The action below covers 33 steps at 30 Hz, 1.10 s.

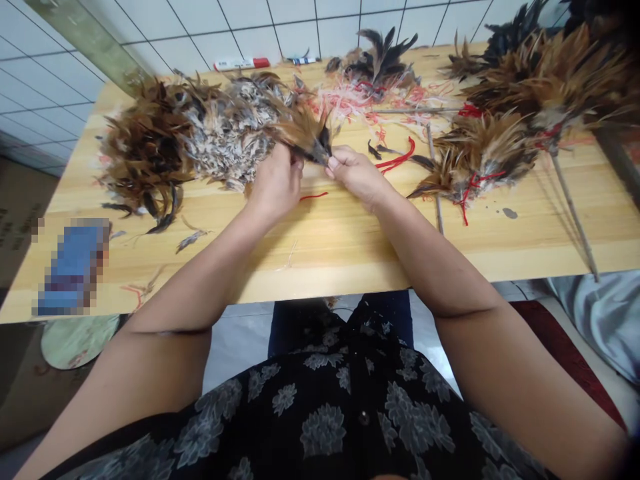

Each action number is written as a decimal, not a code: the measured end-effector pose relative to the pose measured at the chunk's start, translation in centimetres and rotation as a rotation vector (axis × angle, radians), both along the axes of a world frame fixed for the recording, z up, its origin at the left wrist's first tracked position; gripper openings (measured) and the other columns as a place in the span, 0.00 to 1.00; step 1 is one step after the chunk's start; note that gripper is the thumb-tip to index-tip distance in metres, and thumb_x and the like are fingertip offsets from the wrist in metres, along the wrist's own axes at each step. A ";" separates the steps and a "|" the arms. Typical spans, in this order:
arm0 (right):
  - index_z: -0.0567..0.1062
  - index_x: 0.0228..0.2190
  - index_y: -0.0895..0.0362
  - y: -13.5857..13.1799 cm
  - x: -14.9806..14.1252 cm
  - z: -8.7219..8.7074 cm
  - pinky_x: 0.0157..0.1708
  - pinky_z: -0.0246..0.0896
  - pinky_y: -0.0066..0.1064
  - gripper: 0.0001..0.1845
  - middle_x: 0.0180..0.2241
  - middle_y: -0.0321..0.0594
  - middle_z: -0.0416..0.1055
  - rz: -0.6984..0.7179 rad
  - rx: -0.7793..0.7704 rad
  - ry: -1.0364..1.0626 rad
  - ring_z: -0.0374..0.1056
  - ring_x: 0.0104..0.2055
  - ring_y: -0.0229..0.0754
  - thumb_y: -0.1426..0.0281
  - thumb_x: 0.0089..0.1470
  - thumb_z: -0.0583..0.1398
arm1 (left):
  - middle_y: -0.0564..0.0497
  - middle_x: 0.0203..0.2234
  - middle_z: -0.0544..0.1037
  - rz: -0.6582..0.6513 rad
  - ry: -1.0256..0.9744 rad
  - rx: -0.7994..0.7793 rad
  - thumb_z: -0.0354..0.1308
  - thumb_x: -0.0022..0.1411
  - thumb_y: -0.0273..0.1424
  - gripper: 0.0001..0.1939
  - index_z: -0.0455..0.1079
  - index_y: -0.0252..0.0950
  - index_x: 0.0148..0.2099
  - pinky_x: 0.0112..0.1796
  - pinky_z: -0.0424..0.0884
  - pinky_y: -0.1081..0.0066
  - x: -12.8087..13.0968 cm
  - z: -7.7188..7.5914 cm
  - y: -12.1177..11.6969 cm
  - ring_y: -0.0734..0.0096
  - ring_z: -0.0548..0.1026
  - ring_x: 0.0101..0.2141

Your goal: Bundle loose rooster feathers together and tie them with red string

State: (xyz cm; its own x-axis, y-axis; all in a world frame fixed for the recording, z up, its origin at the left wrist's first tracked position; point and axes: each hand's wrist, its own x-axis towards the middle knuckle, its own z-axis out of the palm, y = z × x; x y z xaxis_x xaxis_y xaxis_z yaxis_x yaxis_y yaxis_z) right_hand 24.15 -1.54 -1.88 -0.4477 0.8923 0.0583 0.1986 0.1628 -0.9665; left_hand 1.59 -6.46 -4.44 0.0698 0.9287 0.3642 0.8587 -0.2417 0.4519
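Observation:
A small bunch of brown and black feathers (307,133) is between my two hands above the wooden table. My left hand (280,179) has its fingers curled against the bunch from the left, its fingertips partly hidden. The thumb and fingers of my right hand (356,170) pinch the dark lower end of the bunch. Just beyond my left hand lies a large pile of loose feathers (225,133), brown at the left and pale grey in the middle. A short red cord (314,196) comes out below my left hand.
Red cords (397,159) and a tied feather bundle (493,157) lie on the right. A feather duster (555,100) with a thin stick (575,207) is beside them. Pink and white strings (345,100) and a red-capped marker (241,64) are near the tiled wall. A blurred rectangular object (75,267) sits front left.

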 end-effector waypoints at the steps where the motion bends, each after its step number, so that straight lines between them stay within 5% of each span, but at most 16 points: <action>1: 0.67 0.23 0.53 -0.4 -0.1 0.1 0.56 0.69 0.30 0.27 0.35 0.35 0.67 0.016 -0.020 0.015 0.67 0.44 0.41 0.77 0.77 0.62 | 0.44 0.47 0.88 0.001 -0.018 0.004 0.54 0.89 0.45 0.15 0.70 0.46 0.66 0.54 0.83 0.46 0.2 -0.1 -0.2 0.46 0.89 0.49; 4: 0.68 0.24 0.53 -1.2 -0.4 0.5 0.47 0.65 0.28 0.26 0.30 0.32 0.65 0.011 -0.143 0.090 0.64 0.37 0.38 0.78 0.78 0.61 | 0.44 0.48 0.88 -0.005 -0.045 0.028 0.52 0.90 0.47 0.17 0.68 0.44 0.67 0.55 0.83 0.45 0.5 -0.2 -0.6 0.49 0.88 0.48; 9: 0.67 0.29 0.53 -1.1 -1.1 0.6 0.37 0.58 0.23 0.25 0.30 0.30 0.69 -0.102 -0.305 0.150 0.64 0.31 0.33 0.77 0.83 0.56 | 0.47 0.44 0.87 -0.067 -0.072 0.042 0.55 0.89 0.44 0.10 0.70 0.45 0.55 0.54 0.83 0.49 0.5 -0.1 -0.7 0.53 0.87 0.45; 15: 0.58 0.28 0.49 -0.3 -0.4 0.3 0.41 0.48 0.35 0.27 0.34 0.34 0.57 -0.174 0.057 -0.254 0.52 0.36 0.41 0.76 0.83 0.55 | 0.43 0.44 0.87 -0.163 0.126 -0.049 0.58 0.82 0.30 0.07 0.72 0.45 0.45 0.55 0.84 0.43 0.9 0.5 -1.3 0.45 0.88 0.49; 20: 0.49 0.33 0.48 -1.4 0.2 1.3 0.43 0.36 0.46 0.23 0.38 0.36 0.43 -0.072 0.364 -0.615 0.33 0.37 0.47 0.83 0.73 0.53 | 0.43 0.46 0.86 -0.211 0.181 0.018 0.53 0.89 0.34 0.13 0.73 0.46 0.46 0.62 0.83 0.39 1.7 2.4 -2.3 0.43 0.85 0.56; 25: 0.53 0.29 0.50 -2.1 0.1 1.5 0.41 0.40 0.44 0.22 0.33 0.38 0.44 0.172 0.485 -0.587 0.45 0.35 0.48 0.80 0.71 0.56 | 0.39 0.41 0.84 -0.204 0.098 0.030 0.55 0.90 0.44 0.20 0.75 0.46 0.41 0.68 0.80 0.34 0.7 4.5 -1.9 0.37 0.84 0.61; 29: 0.55 0.30 0.50 -2.7 0.1 2.4 0.43 0.37 0.44 0.19 0.36 0.41 0.56 0.371 0.482 -0.506 0.50 0.38 0.48 0.82 0.68 0.54 | 0.42 0.40 0.85 -0.258 0.079 0.116 0.56 0.86 0.47 0.20 0.76 0.46 0.40 0.66 0.81 0.34 -1.5 5.5 -1.0 0.41 0.87 0.51; 33: 0.60 0.26 0.50 -3.2 -0.2 3.3 0.53 0.59 0.38 0.26 0.34 0.38 0.60 0.333 0.342 -0.224 0.61 0.41 0.46 0.81 0.76 0.57 | 0.43 0.41 0.85 -0.223 -0.050 -0.033 0.57 0.76 0.61 0.24 0.77 0.48 0.42 0.61 0.84 0.37 -2.5 4.5 -0.4 0.40 0.87 0.51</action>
State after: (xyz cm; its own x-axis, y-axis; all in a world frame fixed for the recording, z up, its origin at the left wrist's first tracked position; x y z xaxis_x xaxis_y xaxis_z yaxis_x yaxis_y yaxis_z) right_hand 23.97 -4.76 1.46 -0.7386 0.6463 0.1917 0.2780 0.5511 -0.7868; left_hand -0.93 -6.88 0.04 0.2576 0.9038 0.3417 0.7616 -0.4075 0.5038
